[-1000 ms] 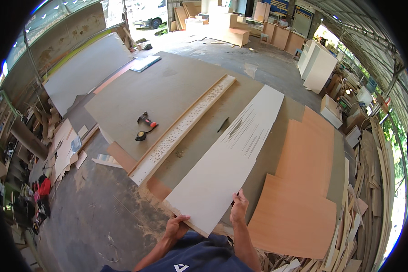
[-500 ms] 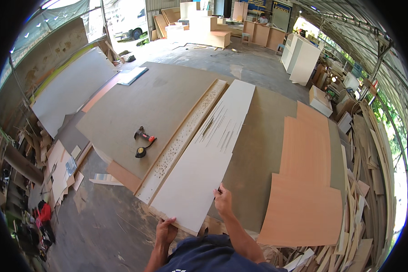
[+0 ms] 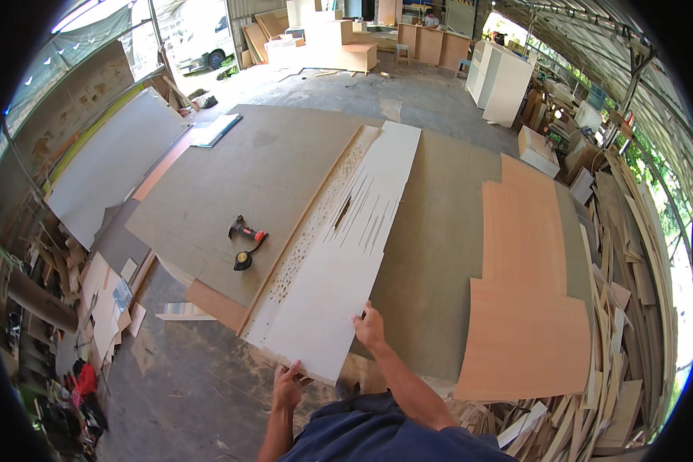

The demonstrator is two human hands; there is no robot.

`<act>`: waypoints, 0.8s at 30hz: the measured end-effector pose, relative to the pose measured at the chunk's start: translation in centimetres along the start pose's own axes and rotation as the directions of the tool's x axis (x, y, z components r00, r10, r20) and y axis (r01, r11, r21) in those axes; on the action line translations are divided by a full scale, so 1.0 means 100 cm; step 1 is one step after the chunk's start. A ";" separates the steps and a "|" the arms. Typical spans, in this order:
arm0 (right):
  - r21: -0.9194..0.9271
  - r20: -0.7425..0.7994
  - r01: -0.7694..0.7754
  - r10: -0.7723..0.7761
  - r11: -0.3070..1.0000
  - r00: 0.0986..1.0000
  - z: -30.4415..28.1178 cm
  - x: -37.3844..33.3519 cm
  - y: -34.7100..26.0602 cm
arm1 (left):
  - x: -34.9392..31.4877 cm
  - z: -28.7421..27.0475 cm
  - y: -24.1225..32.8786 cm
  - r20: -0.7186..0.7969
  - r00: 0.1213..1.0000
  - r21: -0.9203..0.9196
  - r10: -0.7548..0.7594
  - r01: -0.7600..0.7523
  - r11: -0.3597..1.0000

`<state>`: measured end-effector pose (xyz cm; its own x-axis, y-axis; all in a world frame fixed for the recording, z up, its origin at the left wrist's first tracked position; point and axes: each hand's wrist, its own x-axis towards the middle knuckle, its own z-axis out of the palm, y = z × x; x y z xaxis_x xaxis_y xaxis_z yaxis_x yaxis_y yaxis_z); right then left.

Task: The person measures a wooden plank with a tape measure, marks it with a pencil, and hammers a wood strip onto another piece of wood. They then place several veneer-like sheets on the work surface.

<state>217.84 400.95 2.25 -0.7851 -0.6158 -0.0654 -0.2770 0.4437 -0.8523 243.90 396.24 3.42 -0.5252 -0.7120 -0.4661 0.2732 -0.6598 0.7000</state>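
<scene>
A long white board (image 3: 323, 300) with narrow dark slits cut through its far half lies lengthwise away from me. My left hand (image 3: 289, 385) grips its near end, thumb on top and the other fingers underneath. Farther up, my right hand (image 3: 369, 327) is closed on the board's right edge; a small dark spot shows at those fingertips, too small to name. Along the white board's left side runs a strip dotted with holes (image 3: 289, 266), edged by a thin brown wooden rail (image 3: 300, 225). The white board partly covers this strip.
Beneath everything is a large grey-brown sheet (image 3: 192, 200). A red-and-black power tool (image 3: 246, 229) and a round black-and-yellow tape measure (image 3: 242, 260) rest left of the rail. Orange-brown panels (image 3: 523, 254) lie right. Wood offcuts (image 3: 624, 308) pile up at far right; a white cabinet (image 3: 500, 81) stands beyond.
Both hands have shifted the white slit board leftward, over part of the holed strip. The gap between board and strip has closed. The view has turned slightly.
</scene>
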 end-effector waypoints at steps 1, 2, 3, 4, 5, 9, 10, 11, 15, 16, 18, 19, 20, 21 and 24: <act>0.002 0.000 -0.005 0.005 1.000 1.000 0.003 0.002 0.004 | 0.002 -0.002 -0.001 0.006 1.000 0.029 -0.016 0.016 0.999; 0.012 -0.004 -0.017 0.017 1.000 1.000 0.006 0.004 0.007 | 0.005 -0.005 -0.003 0.011 0.999 0.059 -0.033 0.032 0.998; 0.023 -0.005 -0.025 0.026 0.999 1.000 0.011 0.006 0.011 | 0.008 -0.008 -0.005 0.007 0.999 0.062 -0.033 0.033 0.998; 0.026 -0.002 -0.028 0.028 0.999 1.000 0.015 0.008 0.014 | 0.012 -0.013 -0.009 -0.013 0.999 0.063 -0.038 0.039 0.997; -0.019 -0.012 0.001 -0.002 1.000 1.000 0.020 0.010 0.018 | 0.016 -0.018 -0.013 -0.033 0.999 0.064 -0.042 0.044 0.997; -0.070 -0.021 0.025 -0.026 0.997 0.999 0.026 0.010 0.028 | 0.029 -0.037 -0.025 -0.031 0.996 0.129 -0.080 0.084 0.988; -0.069 -0.024 0.022 -0.024 0.997 0.999 0.025 0.012 0.032 | 0.028 -0.033 -0.027 -0.043 0.995 0.115 -0.093 0.097 0.989; -0.067 -0.009 0.024 -0.025 0.997 1.000 0.025 0.013 0.035 | 0.028 -0.030 -0.027 -0.054 0.993 0.101 -0.105 0.110 0.989; -0.049 0.013 0.014 -0.014 0.999 1.000 0.028 0.013 0.037 | 0.029 -0.030 -0.028 -0.074 0.993 0.075 -0.089 0.094 0.993; -0.047 0.012 0.013 -0.013 0.999 1.000 0.029 0.012 0.035 | 0.031 -0.034 -0.030 -0.087 0.992 0.072 -0.093 0.100 0.992; -0.058 -0.010 -0.009 0.008 0.998 1.000 0.031 0.011 0.033 | 0.033 -0.036 -0.032 -0.099 0.990 0.073 -0.101 0.108 0.991; -0.058 -0.012 -0.012 0.011 0.998 1.000 0.031 0.012 0.034 | 0.033 -0.034 -0.033 -0.109 0.988 0.085 -0.105 0.114 0.990; -0.081 -0.016 -0.026 0.025 0.996 1.000 0.031 0.013 0.035 | 0.033 -0.031 -0.034 -0.120 0.987 0.096 -0.108 0.120 0.988; -0.102 -0.017 -0.038 0.037 0.994 0.999 0.031 0.013 0.032 | 0.033 -0.031 -0.033 -0.123 0.987 0.098 -0.107 0.119 0.988; -0.152 0.033 -0.045 0.050 0.987 0.998 0.029 0.013 0.024 | 0.029 -0.024 -0.031 -0.185 0.978 0.096 -0.100 0.120 0.988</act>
<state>217.76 399.35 -1.42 -0.7794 -0.6138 -0.1254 -0.3226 0.5648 -0.7596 243.46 395.67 -1.35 -0.3917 -0.6742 -0.6262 0.1299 -0.7142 0.6878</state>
